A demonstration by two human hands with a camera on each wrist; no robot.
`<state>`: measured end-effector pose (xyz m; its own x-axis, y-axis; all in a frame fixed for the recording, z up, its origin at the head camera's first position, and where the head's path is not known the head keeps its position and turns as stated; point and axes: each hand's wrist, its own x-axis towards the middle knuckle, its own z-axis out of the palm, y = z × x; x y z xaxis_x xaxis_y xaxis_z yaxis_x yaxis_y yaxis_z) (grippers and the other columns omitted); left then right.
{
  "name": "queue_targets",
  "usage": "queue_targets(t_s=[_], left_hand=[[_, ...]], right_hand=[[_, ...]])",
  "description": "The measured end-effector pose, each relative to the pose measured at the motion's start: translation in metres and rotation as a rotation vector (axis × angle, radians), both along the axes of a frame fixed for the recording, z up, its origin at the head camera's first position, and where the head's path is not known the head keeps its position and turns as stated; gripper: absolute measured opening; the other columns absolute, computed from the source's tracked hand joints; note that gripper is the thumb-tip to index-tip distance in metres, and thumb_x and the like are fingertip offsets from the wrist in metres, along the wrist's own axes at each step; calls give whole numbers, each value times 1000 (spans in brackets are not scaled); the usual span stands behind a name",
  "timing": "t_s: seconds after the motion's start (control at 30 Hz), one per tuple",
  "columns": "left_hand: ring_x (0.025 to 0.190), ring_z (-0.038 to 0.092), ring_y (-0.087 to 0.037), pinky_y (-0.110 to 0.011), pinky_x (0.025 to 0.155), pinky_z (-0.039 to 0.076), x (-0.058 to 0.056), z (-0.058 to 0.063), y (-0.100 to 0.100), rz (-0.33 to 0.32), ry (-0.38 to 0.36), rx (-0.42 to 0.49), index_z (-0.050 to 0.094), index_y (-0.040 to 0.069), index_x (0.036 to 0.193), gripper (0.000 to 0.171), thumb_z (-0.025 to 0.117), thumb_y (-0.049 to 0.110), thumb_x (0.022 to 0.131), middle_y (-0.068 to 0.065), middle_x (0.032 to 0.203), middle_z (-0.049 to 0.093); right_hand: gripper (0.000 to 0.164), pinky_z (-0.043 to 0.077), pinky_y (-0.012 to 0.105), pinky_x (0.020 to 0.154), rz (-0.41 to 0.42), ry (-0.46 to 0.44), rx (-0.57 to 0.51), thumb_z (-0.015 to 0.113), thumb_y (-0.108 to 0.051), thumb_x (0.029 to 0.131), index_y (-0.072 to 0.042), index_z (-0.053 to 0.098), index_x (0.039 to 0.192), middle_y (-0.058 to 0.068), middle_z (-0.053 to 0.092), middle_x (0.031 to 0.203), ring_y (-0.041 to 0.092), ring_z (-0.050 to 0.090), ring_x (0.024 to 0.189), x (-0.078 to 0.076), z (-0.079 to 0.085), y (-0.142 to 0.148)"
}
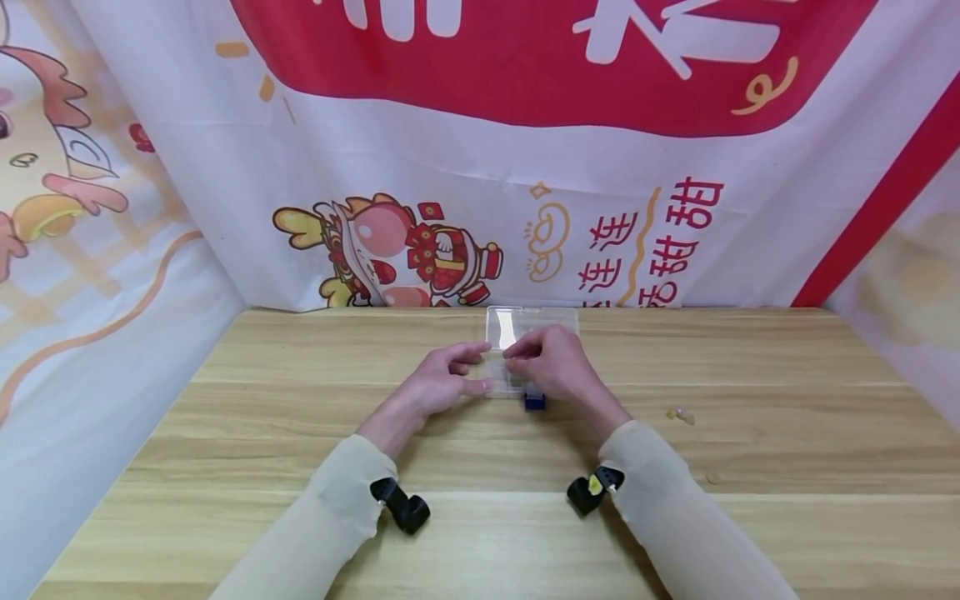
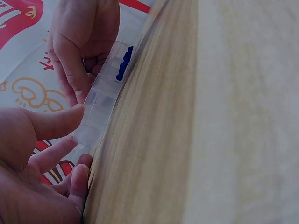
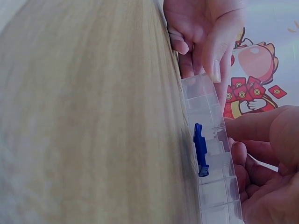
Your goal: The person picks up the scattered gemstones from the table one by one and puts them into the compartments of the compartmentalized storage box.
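Observation:
A clear plastic compartment box point(image 1: 497, 383) lies on the table with its transparent lid point(image 1: 555, 317) swung back. A dark blue clasp point(image 3: 201, 150) is on its front side. My left hand point(image 1: 438, 379) is at the left end, thumb and forefinger spread apart, their tips touching the box edge. Over the compartments, my right hand point(image 1: 553, 362) points its thumb and forefinger inward with the tips close together. Its other fingers point(image 3: 250, 170) are bent beside the box. I cannot tell whether anything sits between the right fingertips.
A few small pale and yellowish bits point(image 1: 681, 414) lie on the wooden table point(image 1: 480, 542) to the right of the box. Behind the table hangs a printed cloth point(image 1: 450, 150), close to the raised lid edge. Black wrist cameras point(image 1: 405, 508) are strapped over both sleeves.

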<state>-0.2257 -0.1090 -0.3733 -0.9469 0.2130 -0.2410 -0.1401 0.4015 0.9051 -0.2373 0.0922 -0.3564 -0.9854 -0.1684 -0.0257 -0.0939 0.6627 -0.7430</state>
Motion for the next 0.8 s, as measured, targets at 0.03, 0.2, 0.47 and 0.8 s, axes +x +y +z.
queue_targets(t_s=[0.03,0.2,0.47,0.8], left_hand=[[135,49,-28,-50,119,39,0,0,0,-1,-2,0,60,29,151,62,80,15,94,-3,152,59],[137,49,-28,-52,121,38,0,0,-1,0,-13,-5,59,31,151,63,79,16,94,-2,153,58],[138,48,-29,-53,121,37,1,2,-1,-5,-17,-2,59,31,151,62,79,17,94,-3,154,57],[137,48,-29,-52,121,38,2,1,-1,-9,-7,2,59,30,152,63,79,16,94,-3,154,57]], right_hand=[[13,58,34,85,-3,-2,-2,80,-12,94,-11,84,105,5,79,100,18,69,93,0,0,0],[14,58,34,85,-2,-10,-5,80,-12,94,-11,83,107,5,79,102,19,69,94,1,1,1],[14,59,34,86,-4,-12,-7,80,-12,94,-12,83,108,5,79,103,19,69,95,3,3,0],[13,59,34,86,-4,5,-11,80,-12,93,-10,83,106,5,79,101,18,69,93,2,1,0]])
